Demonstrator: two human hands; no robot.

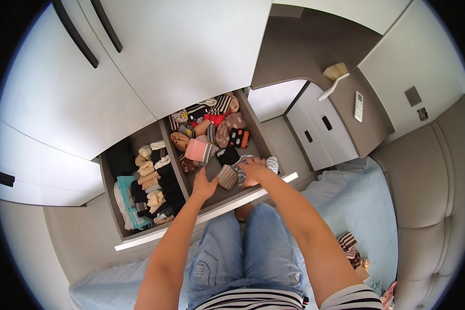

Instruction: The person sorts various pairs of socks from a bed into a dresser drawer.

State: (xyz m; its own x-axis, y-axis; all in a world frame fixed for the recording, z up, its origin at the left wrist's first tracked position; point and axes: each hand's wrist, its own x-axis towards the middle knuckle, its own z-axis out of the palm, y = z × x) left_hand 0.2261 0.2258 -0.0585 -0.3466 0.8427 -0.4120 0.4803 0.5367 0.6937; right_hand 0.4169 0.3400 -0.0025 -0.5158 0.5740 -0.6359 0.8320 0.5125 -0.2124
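Observation:
Before me a wide drawer point(213, 207) stands pulled out, split by a divider point(174, 161) into two compartments. My right hand point(254, 170) lies over a grey-and-white patterned sock bundle point(271, 164) at the right compartment's front corner; whether the fingers grip it is hidden. Just left of that hand sits a beige striped folded sock point(228, 177). My left hand point(204, 184) hovers over bare drawer floor near it, fingers apart and holding nothing. Behind the hands are a pink-and-grey folded sock point(197, 150), a black sock point(228, 155) and an orange-and-black one point(240, 138).
Rolled beige socks point(149, 178) and a teal packet point(130, 197) fill the left compartment. White wardrobe doors point(178, 50) rise behind. To the right, a brush point(335, 79) and a remote control point(358, 106) lie on a brown desktop. More socks point(350, 248) rest on the blue bedspread point(372, 209).

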